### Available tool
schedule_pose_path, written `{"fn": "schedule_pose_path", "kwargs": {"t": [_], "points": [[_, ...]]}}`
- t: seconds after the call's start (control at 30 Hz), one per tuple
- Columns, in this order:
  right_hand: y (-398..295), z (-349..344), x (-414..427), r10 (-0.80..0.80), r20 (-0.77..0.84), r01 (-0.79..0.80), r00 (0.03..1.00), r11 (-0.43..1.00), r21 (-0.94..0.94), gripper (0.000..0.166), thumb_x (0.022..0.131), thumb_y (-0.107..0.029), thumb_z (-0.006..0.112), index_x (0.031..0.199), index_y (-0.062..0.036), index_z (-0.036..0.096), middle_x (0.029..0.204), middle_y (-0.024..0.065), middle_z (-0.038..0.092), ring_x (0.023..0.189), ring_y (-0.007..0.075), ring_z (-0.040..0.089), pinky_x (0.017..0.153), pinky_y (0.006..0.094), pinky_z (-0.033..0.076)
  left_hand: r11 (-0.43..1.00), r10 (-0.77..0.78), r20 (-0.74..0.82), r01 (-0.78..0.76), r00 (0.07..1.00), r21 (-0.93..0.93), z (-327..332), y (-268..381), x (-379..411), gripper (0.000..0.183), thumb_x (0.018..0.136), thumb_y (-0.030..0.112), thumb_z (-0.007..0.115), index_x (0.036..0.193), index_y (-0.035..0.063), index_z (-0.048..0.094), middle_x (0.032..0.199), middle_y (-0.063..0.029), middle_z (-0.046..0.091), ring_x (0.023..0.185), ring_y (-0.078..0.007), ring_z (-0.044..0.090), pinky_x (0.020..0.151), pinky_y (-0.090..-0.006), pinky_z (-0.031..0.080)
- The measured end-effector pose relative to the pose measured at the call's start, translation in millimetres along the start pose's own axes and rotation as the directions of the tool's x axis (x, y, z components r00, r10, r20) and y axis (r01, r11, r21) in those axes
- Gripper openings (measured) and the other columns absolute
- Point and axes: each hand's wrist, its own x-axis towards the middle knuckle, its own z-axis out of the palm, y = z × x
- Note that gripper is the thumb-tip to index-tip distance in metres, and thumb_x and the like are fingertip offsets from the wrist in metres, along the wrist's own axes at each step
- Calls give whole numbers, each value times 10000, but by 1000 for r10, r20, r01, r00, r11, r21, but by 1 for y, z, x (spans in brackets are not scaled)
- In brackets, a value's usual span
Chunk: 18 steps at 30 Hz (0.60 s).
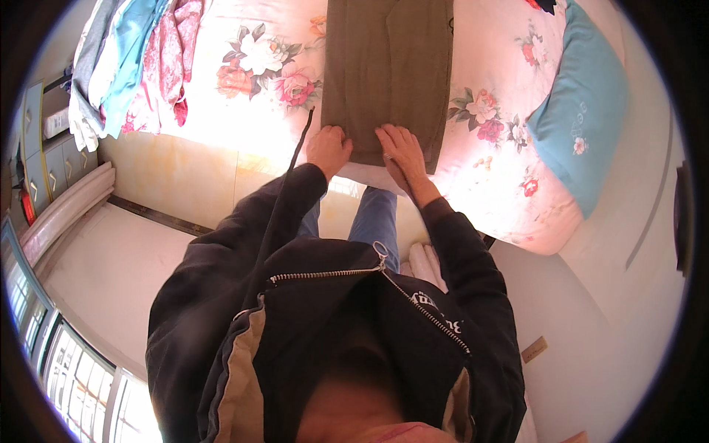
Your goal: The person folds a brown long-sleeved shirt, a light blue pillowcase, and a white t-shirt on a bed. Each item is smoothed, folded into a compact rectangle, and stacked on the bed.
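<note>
A folded olive-brown cloth garment [388,72], probably trousers, lies lengthwise on the bed in front of me. My left hand [329,148] is at its near left corner, the fingers curled over the edge of the cloth. My right hand [402,149] rests on the near end further right, fingers on top of the cloth and pointing away from me. Whether the right thumb pinches the hem from below is hidden. Seams run along the garment, and its right side shows stacked layers.
The bed has a floral pink sheet [266,116]. Several clothes [133,66] hang over its left edge. A blue pillow [592,111] lies at the right, beside the white wall [609,277]. Drawers [52,166] stand far left. A dark cord [299,147] hangs near my left forearm.
</note>
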Motion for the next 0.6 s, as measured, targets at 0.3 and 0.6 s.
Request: {"fn": "schedule_pose_path", "kwargs": {"t": [0.3,0.6], "points": [[0,16,10,35,60,-29,998,995,-99,344,732,-91,524,1074,-56,525,1091,56,508,964,220,478,769,335,416,904,-249,197,301,948,-303,15,-39,-14,154,718,138,553,787,13,611,745,-122,606,687,-264,588,626,-344,461],[43,-18,69,-56,45,66,997,964,-257,551,751,-332,583,1217,-68,454,1336,86,350,1276,236,259,1022,469,205,691,650,1,-592,760,415,-38,32,71,543,776,209,555,1265,55,376,1335,-104,334,1262,-250,273,1025,-429,207]]}}
